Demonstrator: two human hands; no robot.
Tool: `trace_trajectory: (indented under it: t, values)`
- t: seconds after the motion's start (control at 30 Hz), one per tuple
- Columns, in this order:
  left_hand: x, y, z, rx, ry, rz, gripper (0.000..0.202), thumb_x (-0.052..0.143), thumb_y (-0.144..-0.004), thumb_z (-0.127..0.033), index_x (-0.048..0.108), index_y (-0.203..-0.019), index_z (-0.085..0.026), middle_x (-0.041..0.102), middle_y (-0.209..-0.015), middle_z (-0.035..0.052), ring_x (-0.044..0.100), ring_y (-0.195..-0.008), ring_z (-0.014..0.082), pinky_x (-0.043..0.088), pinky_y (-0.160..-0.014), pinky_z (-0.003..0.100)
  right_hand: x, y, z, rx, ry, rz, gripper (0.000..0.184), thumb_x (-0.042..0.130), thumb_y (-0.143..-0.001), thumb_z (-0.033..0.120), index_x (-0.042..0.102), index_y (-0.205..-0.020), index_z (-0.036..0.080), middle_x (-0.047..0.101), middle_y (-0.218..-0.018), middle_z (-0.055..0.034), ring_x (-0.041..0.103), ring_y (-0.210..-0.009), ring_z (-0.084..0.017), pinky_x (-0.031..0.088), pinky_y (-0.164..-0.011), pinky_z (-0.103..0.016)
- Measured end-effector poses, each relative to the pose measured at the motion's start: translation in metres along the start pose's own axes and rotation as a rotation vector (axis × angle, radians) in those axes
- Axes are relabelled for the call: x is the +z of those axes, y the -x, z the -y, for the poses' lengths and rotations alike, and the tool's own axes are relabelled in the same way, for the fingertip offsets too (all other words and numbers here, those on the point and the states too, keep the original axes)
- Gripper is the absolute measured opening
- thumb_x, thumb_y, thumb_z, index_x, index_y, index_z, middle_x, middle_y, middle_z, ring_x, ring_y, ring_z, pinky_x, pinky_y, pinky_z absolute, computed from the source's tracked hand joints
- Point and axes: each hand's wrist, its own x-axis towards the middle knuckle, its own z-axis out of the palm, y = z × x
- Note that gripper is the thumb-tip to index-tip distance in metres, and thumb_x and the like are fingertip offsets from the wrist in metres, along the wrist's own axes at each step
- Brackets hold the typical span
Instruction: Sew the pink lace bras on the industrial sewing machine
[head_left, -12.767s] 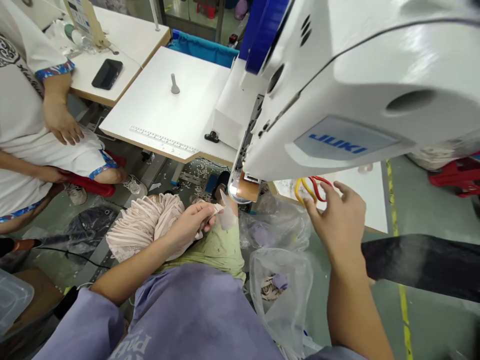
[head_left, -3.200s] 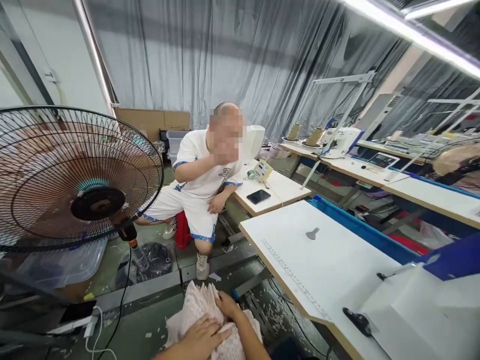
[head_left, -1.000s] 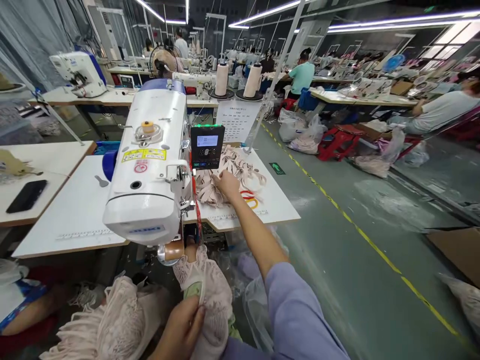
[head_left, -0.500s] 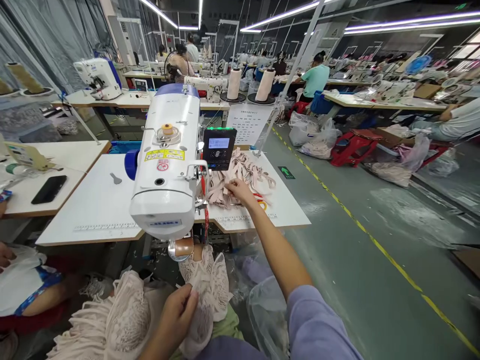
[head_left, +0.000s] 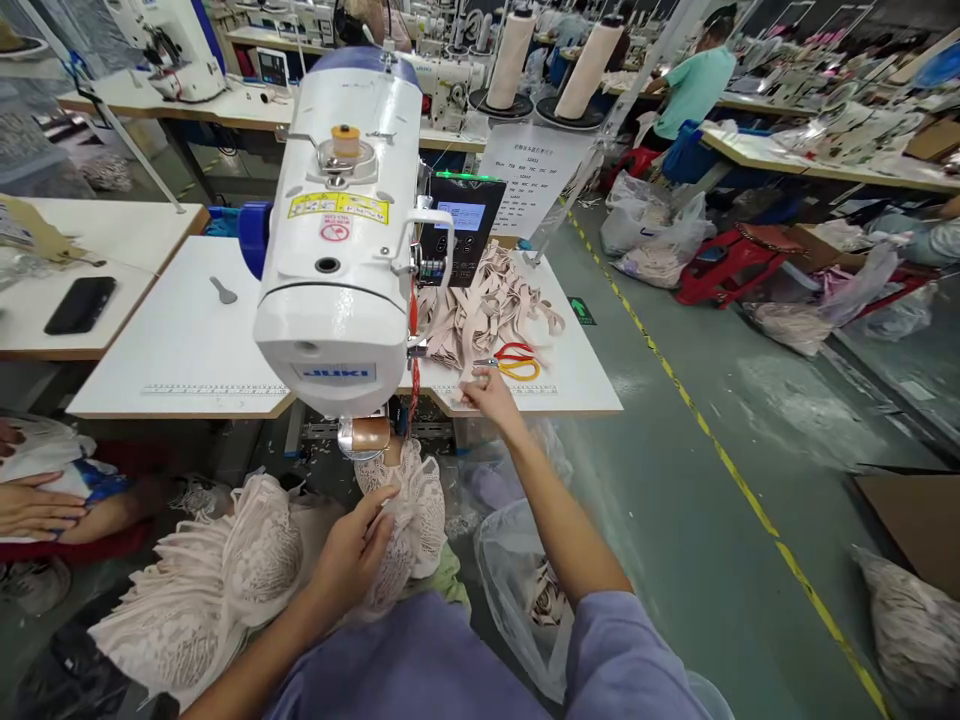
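Note:
A pale pink lace bra [head_left: 420, 510] hangs just below the sewing machine's arm, over my lap. My left hand [head_left: 356, 550] grips its near side between thumb and fingers. By the table's front edge, my right hand [head_left: 491, 395] pinches the end of a pale pink strap [head_left: 470, 335] that runs back into a tangled heap of straps [head_left: 499, 300]. Scissors with red and yellow handles [head_left: 519, 362] lie just behind that hand. The white sewing machine [head_left: 337, 260] stands left of the heap, its control panel [head_left: 461, 225] partly in front of it.
A stack of lace bras [head_left: 225, 580] sits to my left. Beside my right knee is a clear plastic bag [head_left: 502, 590] with straps inside. A phone [head_left: 81, 305] lies on the left table. Another person's hand [head_left: 37, 508] shows at the left edge.
My right hand has come from the strap heap toward the table's front edge, drawing out a strap. The view has tilted down. My left hand stays at the bra.

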Motion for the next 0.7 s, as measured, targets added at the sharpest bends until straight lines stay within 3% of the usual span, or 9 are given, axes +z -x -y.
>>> trace_trajectory:
  t: [0.07, 0.2, 0.37, 0.5, 0.6, 0.7]
  values:
    - [0.001, 0.001, -0.001, 0.004, -0.001, 0.0, 0.041, 0.043, -0.101, -0.035, 0.056, -0.135, -0.017, 0.071, -0.091, 0.0051, 0.067, -0.081, 0.0178, 0.051, -0.073, 0.025, -0.014, -0.013, 0.008, -0.054, 0.126, -0.076, 0.034, 0.059, -0.083, 0.03, 0.045, -0.112, 0.021, 0.064, -0.069, 0.0041, 0.066, -0.073, -0.019, 0.053, -0.074, -0.032]
    - [0.002, 0.002, -0.005, 0.035, 0.006, 0.018, 0.036, 0.044, -0.101, -0.034, 0.06, -0.131, -0.021, 0.073, -0.117, 0.0089, 0.069, -0.105, 0.0212, 0.053, -0.088, 0.029, -0.03, -0.038, 0.022, -0.153, 0.39, -0.21, 0.03, 0.055, -0.085, 0.024, 0.053, -0.114, 0.02, 0.069, -0.085, -0.0039, 0.063, -0.093, -0.025, 0.045, -0.089, -0.037]
    - [0.004, 0.004, -0.008, -0.009, 0.023, 0.064, 0.031, 0.043, -0.102, -0.035, 0.065, -0.118, -0.02, 0.075, -0.101, 0.007, 0.071, -0.088, 0.0193, 0.054, -0.076, 0.027, -0.025, -0.057, 0.036, -0.263, 0.591, -0.336, 0.031, 0.059, -0.089, 0.04, 0.057, -0.112, 0.019, 0.063, -0.119, -0.0127, 0.055, -0.111, -0.027, 0.041, -0.093, -0.036]
    - [0.006, 0.005, -0.005, 0.018, 0.014, 0.067, 0.031, 0.042, -0.103, -0.033, 0.068, -0.114, -0.019, 0.075, -0.099, 0.007, 0.07, -0.087, 0.019, 0.055, -0.079, 0.028, -0.012, -0.068, 0.048, -0.321, 0.71, -0.42, 0.031, 0.058, -0.091, 0.046, 0.06, -0.108, 0.021, 0.062, -0.114, -0.0105, 0.056, -0.102, -0.026, 0.043, -0.085, -0.035]
    - [0.008, 0.005, -0.001, 0.052, 0.007, 0.048, 0.031, 0.043, -0.102, -0.031, 0.069, -0.114, -0.02, 0.075, -0.107, 0.0081, 0.071, -0.096, 0.0203, 0.056, -0.084, 0.03, -0.008, -0.075, 0.056, -0.306, 0.663, -0.403, 0.017, 0.057, -0.09, 0.034, 0.064, -0.099, 0.021, 0.064, -0.108, -0.0091, 0.057, -0.097, -0.024, 0.044, -0.084, -0.034]
    - [0.009, 0.005, 0.002, 0.078, 0.012, 0.015, 0.03, 0.044, -0.102, -0.028, 0.07, -0.113, -0.019, 0.076, -0.108, 0.0081, 0.071, -0.099, 0.0202, 0.056, -0.088, 0.031, -0.014, -0.079, 0.061, -0.382, 0.551, -0.431, 0.012, 0.052, -0.09, 0.027, 0.062, -0.088, 0.02, 0.064, -0.102, -0.0084, 0.056, -0.098, -0.023, 0.045, -0.089, -0.035]
